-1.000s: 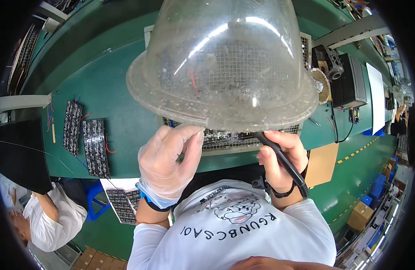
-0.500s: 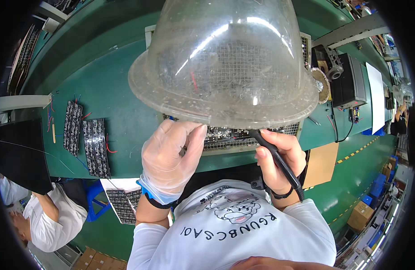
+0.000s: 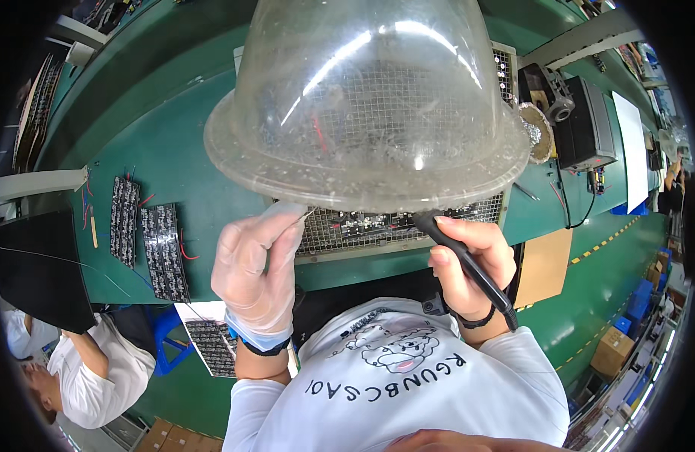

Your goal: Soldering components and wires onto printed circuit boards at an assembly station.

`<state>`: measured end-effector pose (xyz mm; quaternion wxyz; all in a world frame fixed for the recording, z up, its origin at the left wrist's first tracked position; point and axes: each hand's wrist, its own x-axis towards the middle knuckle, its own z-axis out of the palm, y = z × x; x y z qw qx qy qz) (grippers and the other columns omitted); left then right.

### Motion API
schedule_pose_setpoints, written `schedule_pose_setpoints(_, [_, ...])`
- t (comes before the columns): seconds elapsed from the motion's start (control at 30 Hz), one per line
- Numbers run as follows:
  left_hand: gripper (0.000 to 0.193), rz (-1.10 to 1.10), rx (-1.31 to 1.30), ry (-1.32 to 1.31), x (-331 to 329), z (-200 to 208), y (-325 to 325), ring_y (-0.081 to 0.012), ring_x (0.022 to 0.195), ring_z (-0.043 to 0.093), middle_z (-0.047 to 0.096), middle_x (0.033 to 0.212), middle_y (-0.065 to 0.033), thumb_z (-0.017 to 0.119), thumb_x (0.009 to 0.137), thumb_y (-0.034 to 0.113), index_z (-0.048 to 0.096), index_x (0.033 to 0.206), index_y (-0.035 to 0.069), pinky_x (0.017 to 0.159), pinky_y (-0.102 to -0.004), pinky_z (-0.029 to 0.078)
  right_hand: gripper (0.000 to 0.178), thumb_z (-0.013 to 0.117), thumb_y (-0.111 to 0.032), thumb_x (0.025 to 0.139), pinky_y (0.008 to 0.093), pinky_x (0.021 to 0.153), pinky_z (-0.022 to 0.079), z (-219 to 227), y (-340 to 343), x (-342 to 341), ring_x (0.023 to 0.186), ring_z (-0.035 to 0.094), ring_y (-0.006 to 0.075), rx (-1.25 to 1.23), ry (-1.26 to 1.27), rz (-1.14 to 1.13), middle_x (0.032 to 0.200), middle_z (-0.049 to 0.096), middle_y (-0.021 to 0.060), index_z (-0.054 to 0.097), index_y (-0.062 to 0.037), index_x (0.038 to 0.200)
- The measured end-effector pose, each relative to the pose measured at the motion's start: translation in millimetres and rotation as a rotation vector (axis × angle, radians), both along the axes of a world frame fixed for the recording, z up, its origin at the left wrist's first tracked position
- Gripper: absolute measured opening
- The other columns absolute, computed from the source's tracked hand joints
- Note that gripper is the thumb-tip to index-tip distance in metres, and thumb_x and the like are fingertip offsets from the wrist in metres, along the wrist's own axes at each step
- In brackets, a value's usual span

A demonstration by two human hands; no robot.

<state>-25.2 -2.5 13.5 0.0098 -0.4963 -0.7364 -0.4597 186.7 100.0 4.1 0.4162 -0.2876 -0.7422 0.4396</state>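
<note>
My left hand (image 3: 257, 279), in a thin clear glove, pinches a thin silvery wire (image 3: 310, 214) just below the rim of a large clear dome hood (image 3: 287, 181). My right hand (image 3: 471, 264) is bare and closed round the black handle of a soldering iron (image 3: 483, 285). The iron's tip is hidden under the hood. Beneath the rim, a black circuit board (image 3: 370, 224) with small parts and a red wire lies on a metal mesh (image 3: 325, 243). Scratches and glare blur what lies behind the dome.
Several black circuit boards (image 3: 165, 248) with wires lie on the green bench at left. A black box (image 3: 586, 124) and a round dish (image 3: 536, 134) of silvery scraps stand at right. A co-worker in a white shirt (image 3: 110, 377) sits at lower left.
My left hand has moved left, away from the circuit board, and the thin wire now shows at its fingertips. My right hand keeps its grip on the soldering iron.
</note>
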Motion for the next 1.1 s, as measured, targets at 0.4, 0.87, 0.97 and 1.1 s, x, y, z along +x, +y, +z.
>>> schedule_pose_setpoints(0.4, [0.023,-0.033,-0.067,-0.036,2.3,-2.2,4.6,-0.0203,0.072,0.062,0.069,0.083,-0.0065,0.077,0.073,-0.006,0.071,0.092,0.006,0.066,-0.0300,0.050,0.033,0.077,-0.005,0.084,0.0212,0.064,0.053,7.0,-3.5,-5.3,0.073,0.068,0.0100,-0.177,-0.066,0.000,0.097,0.073,0.0132,0.062,0.0012,0.113])
schedule_pose_setpoints(0.87, [0.022,-0.007,-0.048,-0.039,4.1,-1.2,4.7,-0.0198,0.070,0.061,0.067,0.083,-0.0077,0.075,0.075,-0.008,0.069,0.091,0.005,0.063,-0.0287,0.049,0.033,0.079,-0.007,0.082,0.0232,0.058,0.054,3.6,-2.9,-8.4,0.067,0.070,0.0134,-0.065,-0.045,-0.005,0.097,0.073,0.0160,0.063,0.0036,0.109])
schedule_pose_setpoints(0.97, [0.022,0.009,-0.032,-0.008,3.5,0.4,0.6,-0.0169,0.067,0.059,0.067,0.083,-0.0076,0.074,0.076,-0.009,0.069,0.093,0.005,0.059,-0.0262,0.047,0.033,0.079,-0.007,0.082,0.0252,0.059,0.055,5.0,-0.2,-6.6,0.067,0.071,0.0157,-0.010,-0.078,0.016,0.097,0.073,0.0167,0.063,0.0035,0.108])
schedule_pose_setpoints(1.1, [0.024,-0.018,-0.018,0.015,-0.1,-1.3,-3.1,-0.0136,0.063,0.057,0.067,0.083,-0.0065,0.074,0.076,-0.009,0.069,0.095,0.005,0.053,-0.0234,0.045,0.032,0.079,-0.008,0.081,0.0284,0.061,0.056,8.9,2.5,-1.5,0.067,0.072,0.0199,0.011,-0.045,0.025,0.095,0.073,0.0168,0.064,0.0029,0.107])
